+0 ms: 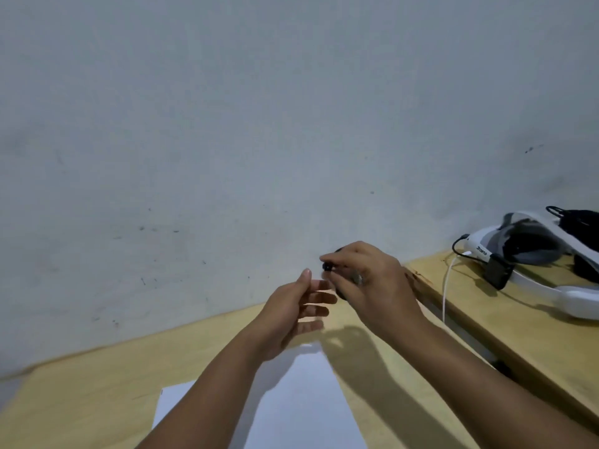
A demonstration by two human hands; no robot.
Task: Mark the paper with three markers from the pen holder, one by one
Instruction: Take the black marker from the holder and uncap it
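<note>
A white sheet of paper (304,400) lies on the yellow wooden table (97,390), partly under my forearms. My right hand (372,280) is raised near the wall, its fingers pinched on the black end of a marker (327,267). Most of the marker is hidden behind that hand. A dark shape (340,293) peeks out under the right hand; I cannot tell whether it is the pen holder. My left hand (291,312) hovers just left of it, fingers apart, holding nothing.
A second wooden table (518,322) stands to the right, across a narrow gap. On it lie a white headset (505,251) with a white cable (449,286) and a black bag (580,222). The grey wall rises right behind the table.
</note>
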